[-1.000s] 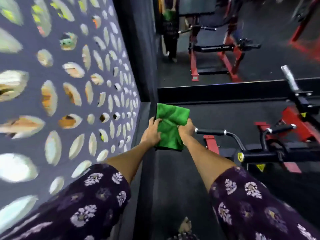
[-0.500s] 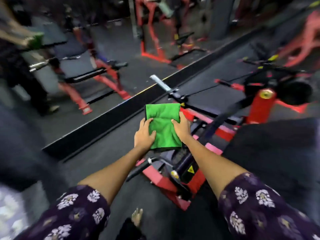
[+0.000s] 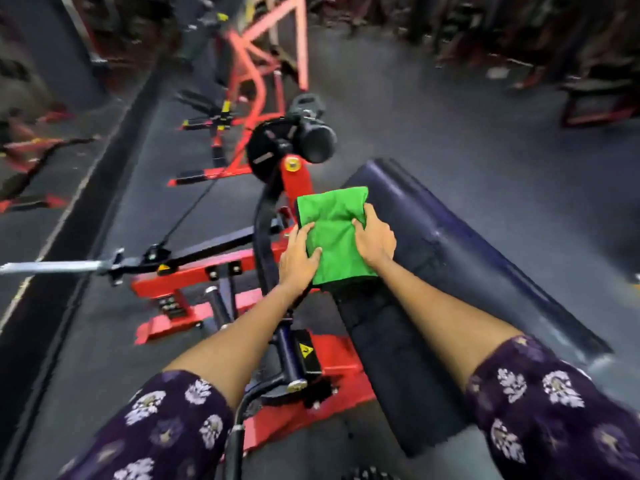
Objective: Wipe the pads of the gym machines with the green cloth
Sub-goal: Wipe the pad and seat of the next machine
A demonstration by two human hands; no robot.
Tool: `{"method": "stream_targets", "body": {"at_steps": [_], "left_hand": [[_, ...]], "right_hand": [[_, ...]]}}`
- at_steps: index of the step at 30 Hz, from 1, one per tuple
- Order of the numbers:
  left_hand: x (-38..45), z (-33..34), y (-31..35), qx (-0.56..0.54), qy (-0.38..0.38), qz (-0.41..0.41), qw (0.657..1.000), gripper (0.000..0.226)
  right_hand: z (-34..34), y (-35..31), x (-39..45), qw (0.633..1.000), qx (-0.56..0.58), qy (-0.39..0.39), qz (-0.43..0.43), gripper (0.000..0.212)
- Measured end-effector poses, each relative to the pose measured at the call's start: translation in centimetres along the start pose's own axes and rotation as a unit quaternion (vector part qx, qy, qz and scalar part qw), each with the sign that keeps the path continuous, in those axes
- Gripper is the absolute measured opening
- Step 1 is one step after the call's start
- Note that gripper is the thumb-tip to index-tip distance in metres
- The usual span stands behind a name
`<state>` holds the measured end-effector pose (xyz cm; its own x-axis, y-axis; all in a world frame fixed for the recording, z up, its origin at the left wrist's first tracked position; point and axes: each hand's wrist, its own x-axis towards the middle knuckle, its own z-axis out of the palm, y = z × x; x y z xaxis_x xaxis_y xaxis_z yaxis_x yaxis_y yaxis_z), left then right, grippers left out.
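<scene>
Both hands, left hand [image 3: 299, 256] and right hand [image 3: 375, 237], pinch the folded green cloth [image 3: 330, 233] flat over the long black padded bench's [image 3: 460, 258] left edge, apparently squaring it for wiping.

Dark pad [image 3: 450, 258] lies open rightward — red frame [image 3: 221, 271] and roller [image 3: 317, 140] crowd its left.

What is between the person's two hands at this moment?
In the head view, the folded green cloth lies between the left hand and the right hand. Both hold its sides, over the near edge of the dark pad.
</scene>
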<state>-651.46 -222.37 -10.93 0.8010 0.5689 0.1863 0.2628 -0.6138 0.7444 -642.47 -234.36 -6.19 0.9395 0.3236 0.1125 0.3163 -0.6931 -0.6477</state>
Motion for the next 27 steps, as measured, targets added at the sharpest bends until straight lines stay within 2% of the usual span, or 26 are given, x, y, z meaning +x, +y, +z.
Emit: {"method": "stream_targets", "body": {"at_steps": [6,13,17,21,23,25,27], "left_hand": [[-3.5,4.8,5.5,-0.031,-0.101,0.079,0.991,0.05],[-9.6,6.6,11.1,-0.094,-0.143,0.168,0.971,0.046],[-13.0,7.0,13.6,-0.067,-0.194,0.214,0.955,0.044],[-14.5,8.4,14.9,-0.021,-0.275,0.216,0.937,0.045],[-14.8,8.9,15.1,0.004,-0.308,0.206,0.929,0.049],[-14.7,9.3,15.1,0.013,-0.326,0.2,0.924,0.051],[-14.4,9.4,15.0,0.015,-0.338,0.209,0.917,0.052]], "right_hand": [[-6.2,5.4,-6.4,0.988,-0.076,0.098,0.093,0.033],[-12.5,7.0,-14.8,0.966,-0.085,0.215,0.115,0.036],[-15.0,8.5,-19.2,0.95,-0.072,0.259,0.156,0.033],[-15.9,10.3,-21.0,0.937,-0.062,0.261,0.225,0.037],[-15.8,10.6,-21.6,0.934,-0.104,0.241,0.241,0.048],[-15.7,10.6,-21.8,0.917,-0.223,0.23,0.239,0.062],[-15.5,9.9,-21.4,0.9,-0.322,0.22,0.196,0.067]]}}
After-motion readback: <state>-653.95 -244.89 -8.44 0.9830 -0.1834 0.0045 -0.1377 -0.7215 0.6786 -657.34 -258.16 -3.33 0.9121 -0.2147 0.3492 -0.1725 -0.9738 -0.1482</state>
